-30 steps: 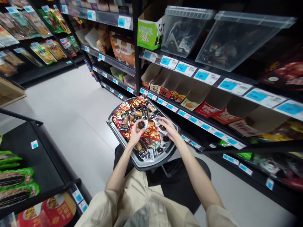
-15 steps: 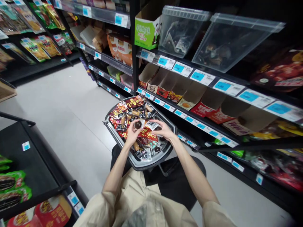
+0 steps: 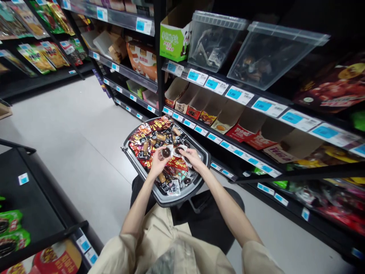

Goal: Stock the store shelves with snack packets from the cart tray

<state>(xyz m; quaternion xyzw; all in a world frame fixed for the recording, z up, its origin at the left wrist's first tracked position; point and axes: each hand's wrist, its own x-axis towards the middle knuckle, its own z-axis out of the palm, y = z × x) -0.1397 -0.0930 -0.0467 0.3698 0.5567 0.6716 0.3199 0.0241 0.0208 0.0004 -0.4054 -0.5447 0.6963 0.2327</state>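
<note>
My left hand (image 3: 159, 163) grips a small clear snack packet (image 3: 165, 153) with a dark, round, egg-like piece inside. Close beside it, my right hand (image 3: 194, 158) pinches a similar packet (image 3: 179, 150), its dark round content showing between thumb and fingers. Both are held just above a grey-rimmed basket (image 3: 165, 198) that sits over my lap. Red snack packets (image 3: 159, 123), sausage-like snacks in black wrappers (image 3: 145, 149) and a white-and-black packet (image 3: 173, 188) fill the basket. My fingers partly cover the goods in the middle.
To the right, a shelf bears open cardboard boxes (image 3: 242, 129), two clear plastic bins (image 3: 273, 49) and a green panda box (image 3: 173, 40). A black display stand (image 3: 34, 194) with green packets is on the left. Pale floor (image 3: 97, 125) runs between the shelves.
In my right hand the packet has turned, from printed white side to dark round content facing up. Both hands have come closer together. The view has shifted slightly.
</note>
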